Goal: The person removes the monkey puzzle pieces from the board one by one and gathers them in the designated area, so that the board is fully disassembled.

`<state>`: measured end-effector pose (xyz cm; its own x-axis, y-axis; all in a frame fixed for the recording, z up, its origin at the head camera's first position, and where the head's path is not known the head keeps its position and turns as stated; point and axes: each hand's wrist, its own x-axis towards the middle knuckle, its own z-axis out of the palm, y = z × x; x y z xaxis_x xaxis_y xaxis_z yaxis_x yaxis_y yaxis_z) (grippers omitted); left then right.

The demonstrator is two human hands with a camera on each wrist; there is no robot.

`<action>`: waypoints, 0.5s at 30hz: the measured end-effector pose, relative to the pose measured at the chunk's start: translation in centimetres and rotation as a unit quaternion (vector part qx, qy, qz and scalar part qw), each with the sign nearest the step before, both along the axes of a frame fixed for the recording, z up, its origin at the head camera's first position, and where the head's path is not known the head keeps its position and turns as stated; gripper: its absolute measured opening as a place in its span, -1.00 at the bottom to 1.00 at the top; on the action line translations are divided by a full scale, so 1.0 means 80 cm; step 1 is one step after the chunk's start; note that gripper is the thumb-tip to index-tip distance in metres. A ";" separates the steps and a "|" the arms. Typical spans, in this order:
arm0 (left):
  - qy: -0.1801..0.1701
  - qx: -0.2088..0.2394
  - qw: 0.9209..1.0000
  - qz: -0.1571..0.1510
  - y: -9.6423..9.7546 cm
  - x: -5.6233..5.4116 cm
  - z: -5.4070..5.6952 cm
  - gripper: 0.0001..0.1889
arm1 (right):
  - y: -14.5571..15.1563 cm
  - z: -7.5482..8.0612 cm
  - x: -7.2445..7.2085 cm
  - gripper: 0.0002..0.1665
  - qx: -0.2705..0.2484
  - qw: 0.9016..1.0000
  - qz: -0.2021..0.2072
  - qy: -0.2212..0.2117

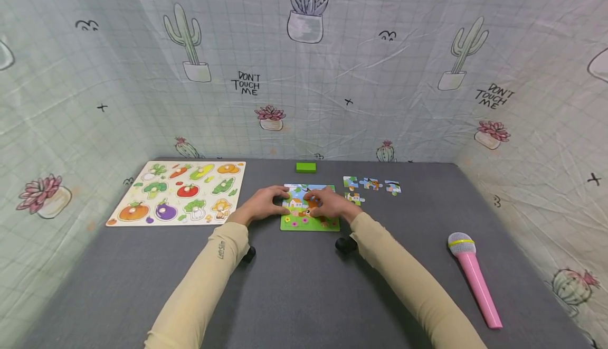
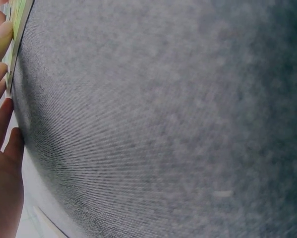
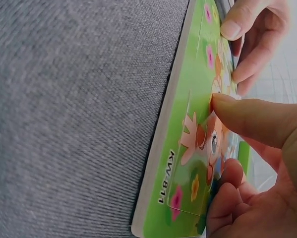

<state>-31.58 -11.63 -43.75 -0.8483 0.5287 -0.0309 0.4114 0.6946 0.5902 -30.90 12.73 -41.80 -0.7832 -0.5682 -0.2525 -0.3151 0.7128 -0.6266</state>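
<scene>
A jigsaw puzzle (image 1: 299, 226) in a green-edged board lies flat on the grey table, its picture showing a house, flowers and an orange-brown animal. My left hand (image 1: 263, 204) rests at its left edge, thumb and fingertips touching the board with a gap between them. Over the right part, my right hand (image 1: 334, 204) has its thumb and bent fingers about a puzzle piece (image 3: 213, 141) with the animal's face, level with the board. The right fingers hide part of the picture. Several loose pieces (image 1: 372, 184) lie to the board's right.
To the left lies a wooden vegetable board (image 1: 177, 217) with knobbed pieces. A green block (image 1: 306, 167) sits behind the puzzle. At the right is a pink toy microphone (image 1: 478, 285). Printed cloth walls (image 1: 323, 85) stand around the table's back and sides.
</scene>
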 end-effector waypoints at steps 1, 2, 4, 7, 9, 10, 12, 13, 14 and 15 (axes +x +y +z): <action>-0.003 -0.001 1.000 0.001 0.000 0.000 0.000 -0.51 | 0.000 -0.001 0.000 -0.49 0.000 1.000 -0.008 -0.007; -0.002 -0.001 1.000 0.001 0.000 0.000 0.000 -0.52 | -0.001 -0.001 0.000 -0.49 -0.001 1.000 -0.016 -0.012; -0.006 -0.003 1.000 0.004 0.000 0.000 0.000 -0.51 | -0.002 -0.002 0.001 -0.50 -0.008 0.999 -0.028 -0.017; -0.014 -0.005 1.000 0.007 0.000 0.000 0.000 -0.51 | -0.003 -0.004 0.003 -0.50 -0.021 0.999 -0.041 -0.014; -0.012 -0.005 1.000 0.007 0.000 0.000 0.001 -0.51 | -0.003 -0.005 0.004 -0.50 -0.031 0.998 -0.053 -0.005; -0.009 -0.005 1.000 0.005 0.000 0.000 0.002 -0.51 | -0.003 -0.006 0.004 -0.50 -0.037 0.998 -0.060 -0.001; -0.006 -0.005 1.000 0.002 0.001 0.000 0.002 -0.51 | -0.004 -0.007 0.006 -0.50 -0.045 0.996 -0.071 0.010; -0.005 -0.005 1.000 0.001 0.001 0.000 0.002 -0.51 | -0.003 -0.008 0.006 -0.50 -0.049 0.996 -0.075 0.017; -0.004 -0.005 1.000 0.000 0.001 -0.001 0.002 -0.51 | -0.003 -0.009 0.007 -0.51 -0.053 0.995 -0.078 0.022; -0.004 -0.005 1.000 -0.001 0.001 -0.001 0.002 -0.51 | -0.003 -0.010 0.007 -0.52 -0.056 0.995 -0.078 0.028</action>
<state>-31.62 -11.55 -43.60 -0.8470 0.5299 -0.0430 0.4084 0.7002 0.5856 -30.31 12.47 -42.57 -0.8755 -0.4600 -0.1479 -0.2426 0.6832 -0.6887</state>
